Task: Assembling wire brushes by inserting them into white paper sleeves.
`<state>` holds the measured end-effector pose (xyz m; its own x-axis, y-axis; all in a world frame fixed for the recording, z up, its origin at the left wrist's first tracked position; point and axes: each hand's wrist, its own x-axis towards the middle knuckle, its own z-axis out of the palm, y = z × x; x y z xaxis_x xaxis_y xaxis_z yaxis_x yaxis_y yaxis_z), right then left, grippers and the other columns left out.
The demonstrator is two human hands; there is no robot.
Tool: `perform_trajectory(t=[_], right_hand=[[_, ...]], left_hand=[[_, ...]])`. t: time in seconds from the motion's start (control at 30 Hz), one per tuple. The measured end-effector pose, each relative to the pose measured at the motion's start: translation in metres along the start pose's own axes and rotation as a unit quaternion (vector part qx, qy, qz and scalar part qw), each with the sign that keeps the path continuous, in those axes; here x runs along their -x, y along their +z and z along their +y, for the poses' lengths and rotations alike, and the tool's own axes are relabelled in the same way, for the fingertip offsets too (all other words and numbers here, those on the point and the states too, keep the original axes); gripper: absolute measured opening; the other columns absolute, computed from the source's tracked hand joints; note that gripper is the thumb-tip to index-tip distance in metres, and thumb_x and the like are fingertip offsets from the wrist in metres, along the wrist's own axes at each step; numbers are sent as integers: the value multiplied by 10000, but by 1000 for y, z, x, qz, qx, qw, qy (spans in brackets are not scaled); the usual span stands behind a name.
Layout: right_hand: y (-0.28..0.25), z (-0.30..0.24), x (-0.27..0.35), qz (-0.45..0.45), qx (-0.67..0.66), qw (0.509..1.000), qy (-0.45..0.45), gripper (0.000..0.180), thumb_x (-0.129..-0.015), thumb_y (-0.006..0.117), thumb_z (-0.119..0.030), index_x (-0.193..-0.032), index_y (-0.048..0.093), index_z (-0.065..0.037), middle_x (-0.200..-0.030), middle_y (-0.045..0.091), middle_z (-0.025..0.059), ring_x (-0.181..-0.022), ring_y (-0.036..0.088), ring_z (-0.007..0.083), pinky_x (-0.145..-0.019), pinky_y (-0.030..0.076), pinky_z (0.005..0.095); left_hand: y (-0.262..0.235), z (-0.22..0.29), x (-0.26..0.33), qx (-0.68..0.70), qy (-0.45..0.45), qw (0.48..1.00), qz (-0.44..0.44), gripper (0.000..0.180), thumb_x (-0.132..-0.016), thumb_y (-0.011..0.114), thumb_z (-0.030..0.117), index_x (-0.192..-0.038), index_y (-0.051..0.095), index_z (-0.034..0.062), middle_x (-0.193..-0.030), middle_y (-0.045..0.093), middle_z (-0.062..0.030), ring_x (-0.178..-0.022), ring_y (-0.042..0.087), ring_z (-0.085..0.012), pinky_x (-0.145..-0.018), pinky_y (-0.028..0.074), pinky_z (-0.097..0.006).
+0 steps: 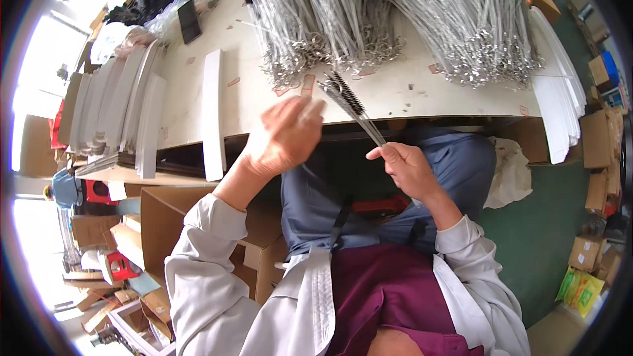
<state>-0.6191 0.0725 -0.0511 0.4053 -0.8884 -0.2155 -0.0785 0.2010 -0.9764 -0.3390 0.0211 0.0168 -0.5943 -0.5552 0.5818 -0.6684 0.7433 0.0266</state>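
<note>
My right hand (405, 168) is closed round the lower ends of a few thin wire brushes (364, 119). They slant up and to the left over the table's front edge; black bristles and silvery loops show at their far end. My left hand (287, 135) is raised beside them, a short gap to the left of the bristles. Motion smears its fingers, so whether it holds anything cannot be made out. Beyond both hands lie heaps of similar thin brushes with metal loops (330, 33), partly in clear sleeves.
A larger heap of clear-sleeved brushes (478, 33) covers the table's right part. White flat cartons (112, 105) stand stacked at left, with one long white strip (213, 112) apart. A dark phone (189, 22) lies farther back. An open cardboard box (165, 224) stands below left.
</note>
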Motion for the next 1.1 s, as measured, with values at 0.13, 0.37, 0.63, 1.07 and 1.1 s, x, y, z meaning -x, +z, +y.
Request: perform_trajectory(t=[0.13,0.37,0.63,1.07,1.1], right_hand=[[-1,9,4,29,73,996,-38,365,-1075,534,-322,-1024,729,-19,-627,477,-31,-588,434,56,-534,371,264],[11,7,-2,12,112,993,-35,371,-1074,542,-314,-996,727,-2,-602,473,-22,-579,413,63,-530,369,275],[17,5,1,0,142,989,-33,389,-1069,552,-324,-997,731,14,-616,524,16,-611,454,85,-567,413,289],[43,-11,26,-133,123,983,17,405,-1081,524,-280,-975,707,66,-899,757,131,-887,739,189,-825,582,307],[43,-10,26,-132,124,983,18,405,-1081,524,-280,-975,707,66,-899,757,131,-887,739,189,-825,582,307]], left_hand=[[-25,-41,44,-82,-345,935,-11,459,-866,760,249,-1194,634,-45,-1124,669,-262,-1035,656,-433,-903,536,-463],[-51,-102,120,-185,-535,794,-222,779,-793,741,643,-1068,652,-81,-1106,684,-286,-1048,657,-429,-914,516,-492],[-63,-93,99,378,-672,636,27,369,-862,653,264,-1031,641,-63,-901,686,-143,-713,649,-179,-665,558,-321],[-10,-55,80,605,-511,540,286,487,-945,664,149,-1354,485,-46,-1040,646,-202,-866,649,-231,-799,570,-369],[-10,-50,76,602,-504,541,301,485,-946,661,152,-1351,484,-50,-1044,643,-210,-866,646,-233,-800,568,-373]])
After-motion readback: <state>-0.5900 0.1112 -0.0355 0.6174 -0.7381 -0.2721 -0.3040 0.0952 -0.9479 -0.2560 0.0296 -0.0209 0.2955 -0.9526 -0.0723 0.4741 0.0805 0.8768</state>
